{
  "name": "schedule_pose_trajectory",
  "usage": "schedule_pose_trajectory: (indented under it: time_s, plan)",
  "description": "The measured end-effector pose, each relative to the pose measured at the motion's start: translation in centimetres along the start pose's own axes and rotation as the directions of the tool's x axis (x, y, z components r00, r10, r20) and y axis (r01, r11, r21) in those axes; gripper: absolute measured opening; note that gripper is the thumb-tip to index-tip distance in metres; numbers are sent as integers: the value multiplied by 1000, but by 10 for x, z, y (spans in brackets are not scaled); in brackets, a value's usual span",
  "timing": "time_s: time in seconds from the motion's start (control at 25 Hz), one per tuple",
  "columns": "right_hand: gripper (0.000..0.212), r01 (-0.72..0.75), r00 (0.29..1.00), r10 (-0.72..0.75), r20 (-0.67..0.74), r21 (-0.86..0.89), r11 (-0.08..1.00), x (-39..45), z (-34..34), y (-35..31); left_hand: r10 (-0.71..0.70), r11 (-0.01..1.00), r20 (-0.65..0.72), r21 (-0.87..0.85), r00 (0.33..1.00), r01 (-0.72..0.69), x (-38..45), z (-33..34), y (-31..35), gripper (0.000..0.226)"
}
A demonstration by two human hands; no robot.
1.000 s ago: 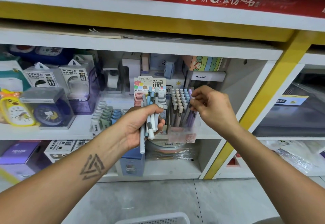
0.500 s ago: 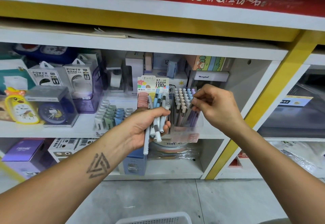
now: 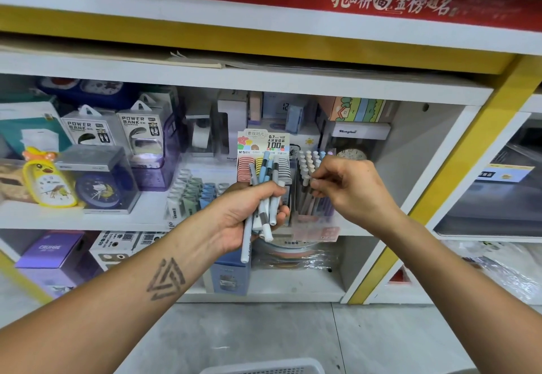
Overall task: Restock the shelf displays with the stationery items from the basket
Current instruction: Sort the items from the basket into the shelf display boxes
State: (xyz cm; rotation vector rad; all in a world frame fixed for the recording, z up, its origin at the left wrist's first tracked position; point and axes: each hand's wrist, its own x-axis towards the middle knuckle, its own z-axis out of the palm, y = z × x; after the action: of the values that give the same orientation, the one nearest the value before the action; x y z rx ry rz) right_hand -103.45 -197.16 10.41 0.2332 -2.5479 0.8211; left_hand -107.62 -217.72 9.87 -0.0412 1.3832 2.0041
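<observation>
My left hand (image 3: 249, 212) grips a bundle of pens (image 3: 265, 197) in white, blue and grey, held upright in front of the middle shelf. My right hand (image 3: 349, 188) pinches the top of one pen standing in the clear pen display box (image 3: 315, 215), which is packed with several upright pens. A card of pencil-lead refills (image 3: 264, 153) stands just behind the bundle. The rim of the white basket (image 3: 264, 367) shows at the bottom edge.
On the shelf board (image 3: 88, 218) to the left stand a duck alarm clock (image 3: 50, 180), a blue clock in a clear case (image 3: 99, 185), power bank boxes (image 3: 117, 130) and eraser rows (image 3: 193, 194). Boxes fill the lower shelf. A yellow post (image 3: 457, 168) divides the bays.
The view has shifted slightly. My right hand stays at the pens in the display box, its fingertips a little lower among them. My left hand keeps its hold on the bundle.
</observation>
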Motion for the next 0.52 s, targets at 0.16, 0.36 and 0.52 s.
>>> schedule_pose_trajectory:
  time_s: [0.16,0.36,0.52]
  plan:
    - [6,131,990,-113,86,-242,961,0,7,-1,11,1000,26,4,1000,-11,-1,1,-1,16]
    - [14,-162,987,160,33,73,984,7,5,-15,26,1000,100,3,995,-27,-3,6,-3,15]
    - [16,-480,876,373,305,480,734,5,7,-26,23,1000,133,-5,991,-23,-3,10,-5,20]
